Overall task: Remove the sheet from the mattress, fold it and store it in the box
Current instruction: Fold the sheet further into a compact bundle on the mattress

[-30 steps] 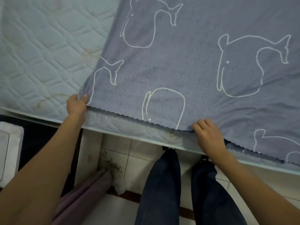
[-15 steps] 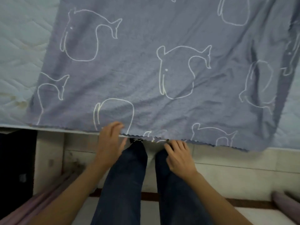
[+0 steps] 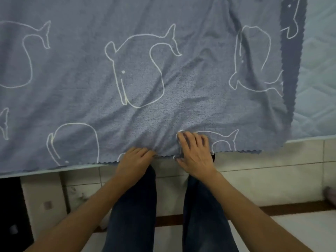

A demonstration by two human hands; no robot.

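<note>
Now | sheet (image 3: 163, 79) long axis sideways | left hand (image 3: 133, 160) fingers clamp hem (image 3: 164, 155) | right hand (image 3: 195, 155) fingers flat

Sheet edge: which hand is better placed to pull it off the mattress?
Left, probably: the left hand pinches the sheet at its bunched hem; the right hand lies flat on top, blurred.

We record both arms bare, reaching forward and converging. Left hand (image 3: 135, 159): fingers curled, gripping the sheet (image 3: 181, 88) at its hem. Right hand (image 3: 195, 151), just beside it: fingers laid forward over the sheet, thumb at the hem; blurred, grip unconfirmed.
</note>
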